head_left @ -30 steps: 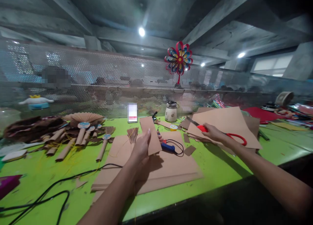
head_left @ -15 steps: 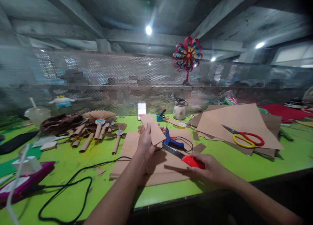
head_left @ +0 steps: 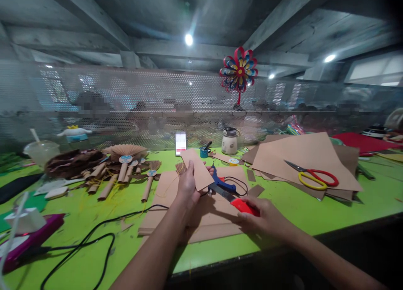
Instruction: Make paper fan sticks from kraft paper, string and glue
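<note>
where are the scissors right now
In the head view, the scissors lie right of centre on the large brown paper sheets, beyond the right hand.

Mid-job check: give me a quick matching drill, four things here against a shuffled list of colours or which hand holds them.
1. brown card
2. red-handled knife
3. scissors
4. glue gun

A. one red loop, one yellow
B. held in the right hand
C. blue body
D. held in the left hand

Pairs: 1-D, 2-B, 3-A, 4-C
</note>
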The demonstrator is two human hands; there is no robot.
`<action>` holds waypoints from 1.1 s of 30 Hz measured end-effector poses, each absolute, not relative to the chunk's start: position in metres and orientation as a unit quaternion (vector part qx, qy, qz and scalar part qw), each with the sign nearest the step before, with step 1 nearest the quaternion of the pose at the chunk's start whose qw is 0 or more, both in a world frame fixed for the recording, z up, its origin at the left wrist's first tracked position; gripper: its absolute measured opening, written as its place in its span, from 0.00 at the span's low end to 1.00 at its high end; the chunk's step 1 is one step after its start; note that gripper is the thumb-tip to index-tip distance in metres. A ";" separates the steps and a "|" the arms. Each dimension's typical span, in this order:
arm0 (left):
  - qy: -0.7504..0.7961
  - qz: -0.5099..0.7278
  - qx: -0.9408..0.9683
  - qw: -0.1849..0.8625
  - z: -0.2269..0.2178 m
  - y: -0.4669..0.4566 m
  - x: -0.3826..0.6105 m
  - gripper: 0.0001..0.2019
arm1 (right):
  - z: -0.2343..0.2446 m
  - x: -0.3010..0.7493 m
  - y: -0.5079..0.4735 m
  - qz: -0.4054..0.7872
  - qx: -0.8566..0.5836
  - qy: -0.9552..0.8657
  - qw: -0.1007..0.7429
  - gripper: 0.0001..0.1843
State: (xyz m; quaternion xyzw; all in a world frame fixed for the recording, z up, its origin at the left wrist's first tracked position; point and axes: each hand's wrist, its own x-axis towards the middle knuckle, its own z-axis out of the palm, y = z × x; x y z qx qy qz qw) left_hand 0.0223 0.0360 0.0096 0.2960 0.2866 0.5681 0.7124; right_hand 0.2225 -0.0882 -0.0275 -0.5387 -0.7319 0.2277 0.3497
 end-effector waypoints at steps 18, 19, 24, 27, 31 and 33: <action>0.322 0.576 0.394 0.639 0.001 0.027 0.038 0.08 | -0.030 0.203 -0.074 0.151 -0.583 -0.683 0.413 0.17; 0.326 0.562 0.410 0.641 0.002 0.026 0.038 0.08 | -0.030 0.202 -0.074 0.147 -0.588 -0.682 0.410 0.18; 0.321 0.532 0.439 0.649 0.014 0.007 0.039 0.08 | -0.029 0.203 -0.074 0.141 -0.593 -0.681 0.405 0.19; 0.320 0.512 0.436 0.667 0.016 0.001 0.041 0.08 | -0.034 0.206 -0.073 0.152 -0.586 -0.679 0.415 0.17; 0.353 0.492 0.481 0.634 0.012 0.004 0.041 0.07 | -0.041 0.209 -0.071 0.169 -0.577 -0.677 0.425 0.14; 0.357 0.498 0.493 0.617 0.011 0.005 0.040 0.07 | -0.042 0.216 -0.066 0.166 -0.566 -0.687 0.424 0.14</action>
